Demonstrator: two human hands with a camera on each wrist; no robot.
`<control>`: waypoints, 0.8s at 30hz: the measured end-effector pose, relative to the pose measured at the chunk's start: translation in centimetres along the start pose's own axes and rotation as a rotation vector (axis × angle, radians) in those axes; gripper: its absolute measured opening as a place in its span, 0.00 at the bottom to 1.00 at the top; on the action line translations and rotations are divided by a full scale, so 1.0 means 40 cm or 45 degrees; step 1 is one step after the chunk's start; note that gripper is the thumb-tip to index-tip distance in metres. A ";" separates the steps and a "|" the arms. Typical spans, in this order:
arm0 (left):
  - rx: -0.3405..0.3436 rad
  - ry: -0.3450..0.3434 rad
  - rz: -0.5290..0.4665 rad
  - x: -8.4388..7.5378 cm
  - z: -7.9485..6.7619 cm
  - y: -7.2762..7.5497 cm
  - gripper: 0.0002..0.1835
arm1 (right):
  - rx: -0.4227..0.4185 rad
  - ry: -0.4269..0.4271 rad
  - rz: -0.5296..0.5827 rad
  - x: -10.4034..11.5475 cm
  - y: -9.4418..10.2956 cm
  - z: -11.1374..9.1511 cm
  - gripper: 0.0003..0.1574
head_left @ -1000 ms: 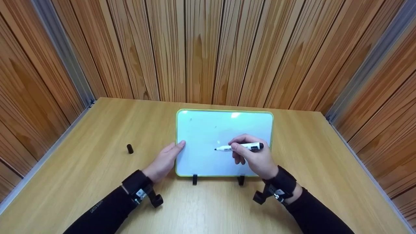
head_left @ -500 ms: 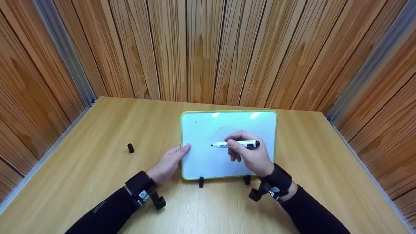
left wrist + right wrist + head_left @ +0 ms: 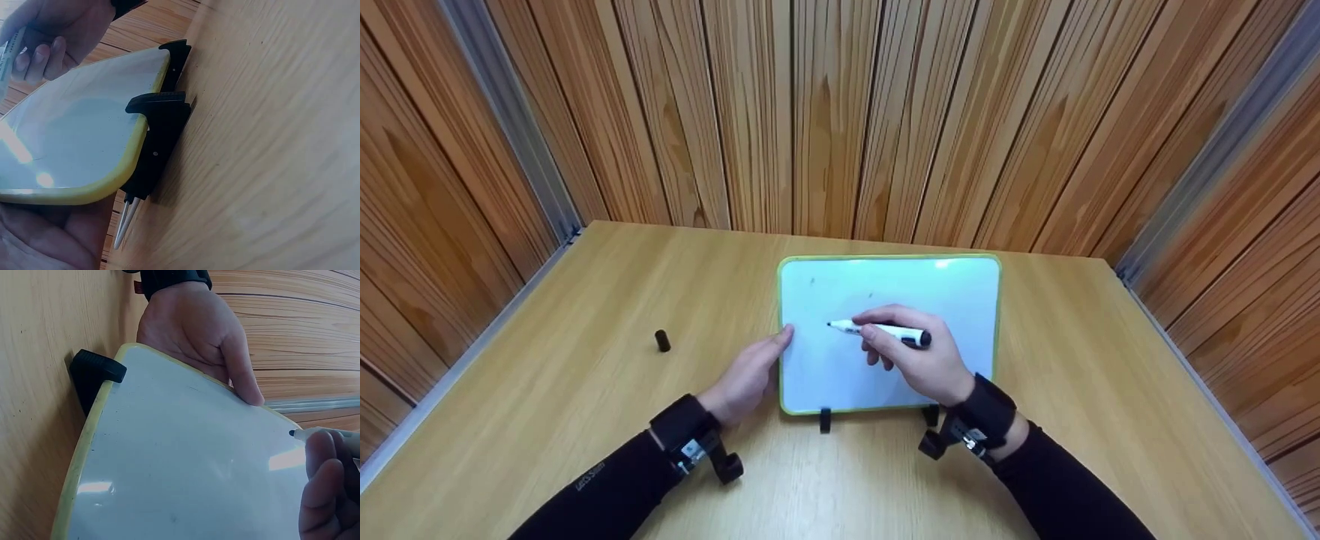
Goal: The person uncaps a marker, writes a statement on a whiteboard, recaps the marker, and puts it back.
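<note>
A small whiteboard (image 3: 825, 367) with a yellow-green rim leans on a black stand (image 3: 163, 132) on the table. My left hand (image 3: 746, 375) grips its left edge, thumb on the front and the other fingers behind, as the right wrist view shows. In my right hand (image 3: 919, 356) an uncapped black-tipped marker (image 3: 885, 331) is pinched between thumb and fingers. Its tip points left over the board's left half; in the right wrist view the tip appears just off the surface. The black marker cap (image 3: 662, 340) lies on the table, left of my left hand.
The wooden table (image 3: 585, 405) runs back to a wood-panelled wall (image 3: 825, 112), with panels on both sides too. Two front hooks of the stand poke out below the board. Faint small dark marks show on the board's upper part.
The whiteboard and my left hand have shifted slightly right. My right hand has moved left and a little up with the marker, bringing the tip nearer the board's left edge.
</note>
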State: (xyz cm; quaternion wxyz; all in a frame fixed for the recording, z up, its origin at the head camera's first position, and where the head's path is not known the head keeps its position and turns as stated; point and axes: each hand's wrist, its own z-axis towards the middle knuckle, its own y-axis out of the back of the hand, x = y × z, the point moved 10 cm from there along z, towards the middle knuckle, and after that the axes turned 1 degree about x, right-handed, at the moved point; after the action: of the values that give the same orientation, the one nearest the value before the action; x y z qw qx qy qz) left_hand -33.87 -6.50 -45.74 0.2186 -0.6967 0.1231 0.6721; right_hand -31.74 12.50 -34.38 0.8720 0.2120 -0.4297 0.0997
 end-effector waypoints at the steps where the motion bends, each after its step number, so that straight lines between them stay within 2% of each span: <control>1: -0.001 -0.002 0.014 -0.001 0.000 0.001 0.38 | 0.009 0.011 -0.007 0.001 -0.005 0.002 0.12; 9: 0.016 -0.038 0.079 -0.009 -0.002 0.000 0.38 | 0.059 0.107 -0.103 0.016 -0.041 0.022 0.16; 16: -0.002 -0.027 0.096 -0.004 -0.002 0.004 0.38 | 0.053 0.213 -0.185 0.027 -0.052 0.030 0.18; 24: -0.027 -0.043 0.073 -0.001 0.001 0.003 0.37 | 0.022 0.222 -0.257 0.013 -0.051 0.032 0.18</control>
State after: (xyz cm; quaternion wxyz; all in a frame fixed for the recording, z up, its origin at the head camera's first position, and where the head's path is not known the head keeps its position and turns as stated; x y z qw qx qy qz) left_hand -33.97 -6.58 -45.73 0.1940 -0.6837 0.1322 0.6910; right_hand -31.58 10.09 -33.85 0.9098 0.2521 -0.3281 0.0332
